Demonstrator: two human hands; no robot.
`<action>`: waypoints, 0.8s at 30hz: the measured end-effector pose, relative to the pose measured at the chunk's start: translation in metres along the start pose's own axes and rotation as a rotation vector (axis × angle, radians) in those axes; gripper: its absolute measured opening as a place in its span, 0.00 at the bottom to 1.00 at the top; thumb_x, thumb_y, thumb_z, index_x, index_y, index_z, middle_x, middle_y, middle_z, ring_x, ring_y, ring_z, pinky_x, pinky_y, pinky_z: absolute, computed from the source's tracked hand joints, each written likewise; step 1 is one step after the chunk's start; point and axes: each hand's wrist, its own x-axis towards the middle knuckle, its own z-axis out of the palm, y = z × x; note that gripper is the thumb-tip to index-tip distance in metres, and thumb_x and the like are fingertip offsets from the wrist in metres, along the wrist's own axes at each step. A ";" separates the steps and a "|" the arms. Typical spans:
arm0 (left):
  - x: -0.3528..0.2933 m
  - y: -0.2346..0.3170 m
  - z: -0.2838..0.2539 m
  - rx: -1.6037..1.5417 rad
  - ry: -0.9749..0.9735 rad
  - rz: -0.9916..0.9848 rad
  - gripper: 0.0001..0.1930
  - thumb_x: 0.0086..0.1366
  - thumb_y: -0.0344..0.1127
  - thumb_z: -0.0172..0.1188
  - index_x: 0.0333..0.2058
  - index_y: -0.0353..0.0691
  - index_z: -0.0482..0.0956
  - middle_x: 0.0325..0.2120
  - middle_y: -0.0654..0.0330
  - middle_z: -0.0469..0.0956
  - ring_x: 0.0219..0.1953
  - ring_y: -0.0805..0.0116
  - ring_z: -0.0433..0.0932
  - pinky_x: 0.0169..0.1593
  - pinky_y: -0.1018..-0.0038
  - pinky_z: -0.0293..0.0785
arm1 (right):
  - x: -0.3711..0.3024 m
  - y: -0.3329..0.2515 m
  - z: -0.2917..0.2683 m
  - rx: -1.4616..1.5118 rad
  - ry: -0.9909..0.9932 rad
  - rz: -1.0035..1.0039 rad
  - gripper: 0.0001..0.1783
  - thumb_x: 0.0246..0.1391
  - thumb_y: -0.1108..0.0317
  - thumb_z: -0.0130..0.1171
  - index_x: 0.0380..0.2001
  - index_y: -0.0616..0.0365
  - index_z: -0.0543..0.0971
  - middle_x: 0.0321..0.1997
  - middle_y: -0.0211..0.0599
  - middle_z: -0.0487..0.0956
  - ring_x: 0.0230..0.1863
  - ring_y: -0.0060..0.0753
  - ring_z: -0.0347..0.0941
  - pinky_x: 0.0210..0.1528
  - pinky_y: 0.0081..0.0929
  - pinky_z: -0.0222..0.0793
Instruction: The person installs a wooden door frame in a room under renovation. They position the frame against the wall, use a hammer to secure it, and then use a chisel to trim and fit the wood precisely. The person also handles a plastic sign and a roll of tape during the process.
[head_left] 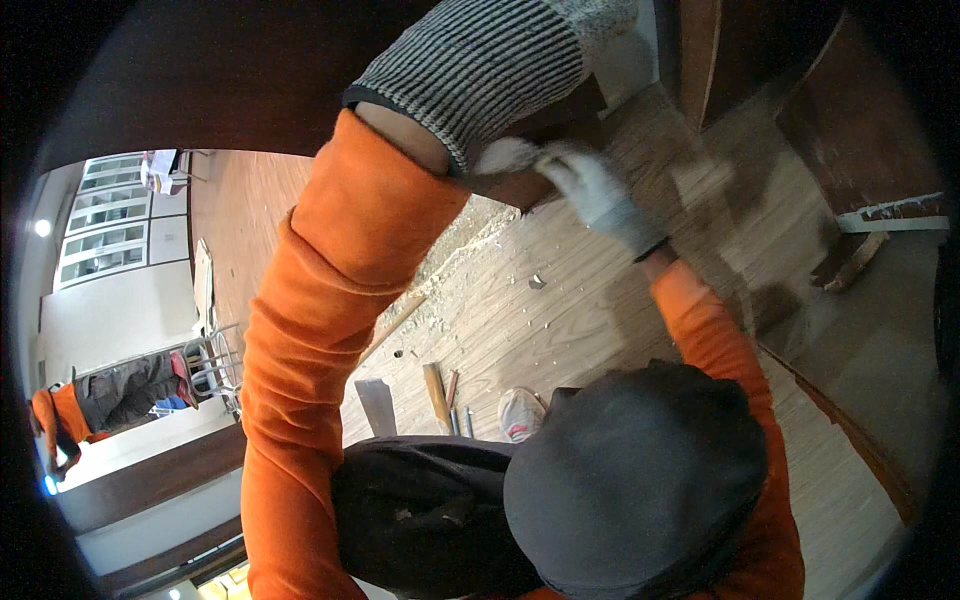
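Note:
My left hand [595, 18] wears a striped grey knit glove and reaches to the top edge, where its fingers are cut off and hidden. Beside it rises a dark brown panel. Lower down, my right hand [592, 188] in a white glove is bent leftward, its fingers pinched together and smeared by motion. A blurred whitish shape [506, 155] lies at those fingertips; what it is I cannot make out. Below both hands, pale crumbs and chips [455, 265] are strewn along a rough strip of the wood-look floor [590, 310].
Near my white shoe [520, 414] lie a flat metal blade [376, 407], a wooden strip [436, 396] and thin rods. Dark wooden panels [870, 110] stand at the right. A broken board edge [850, 430] runs lower right. At far left, another person [110, 400] bends over by metal-legged furniture.

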 end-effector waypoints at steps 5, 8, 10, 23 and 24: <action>0.005 -0.002 0.005 -0.022 -0.186 -0.096 0.12 0.60 0.29 0.59 0.42 0.33 0.79 0.37 0.45 0.80 0.45 0.43 0.79 0.52 0.56 0.76 | 0.005 -0.073 0.063 -0.175 0.095 -0.419 0.11 0.65 0.61 0.58 0.45 0.55 0.80 0.47 0.42 0.79 0.50 0.46 0.77 0.51 0.41 0.73; 0.002 0.002 0.002 0.073 -0.063 0.042 0.11 0.59 0.28 0.58 0.41 0.32 0.77 0.36 0.44 0.79 0.43 0.43 0.79 0.52 0.55 0.76 | -0.005 -0.083 0.069 -0.271 0.043 -0.562 0.11 0.64 0.60 0.59 0.45 0.52 0.80 0.42 0.41 0.79 0.47 0.46 0.76 0.48 0.42 0.73; -0.015 -0.002 -0.011 0.023 -0.008 0.072 0.11 0.59 0.28 0.58 0.41 0.32 0.77 0.35 0.44 0.79 0.41 0.44 0.79 0.51 0.55 0.76 | -0.012 -0.084 0.088 -0.142 0.002 -0.524 0.11 0.64 0.61 0.58 0.45 0.52 0.80 0.41 0.40 0.79 0.45 0.45 0.77 0.48 0.42 0.73; -0.003 -0.002 -0.005 0.000 -0.139 -0.022 0.17 0.58 0.35 0.63 0.44 0.33 0.76 0.40 0.43 0.78 0.47 0.42 0.77 0.56 0.54 0.72 | 0.009 -0.003 0.017 -0.004 0.303 -0.173 0.13 0.70 0.63 0.53 0.46 0.62 0.80 0.43 0.40 0.82 0.47 0.36 0.77 0.54 0.31 0.72; -0.008 -0.002 -0.001 -0.007 -0.132 -0.036 0.17 0.58 0.35 0.63 0.44 0.33 0.77 0.40 0.43 0.78 0.47 0.42 0.77 0.56 0.54 0.72 | 0.014 -0.006 0.027 -0.037 0.276 -0.179 0.13 0.71 0.64 0.53 0.46 0.64 0.79 0.43 0.40 0.81 0.49 0.35 0.76 0.56 0.29 0.71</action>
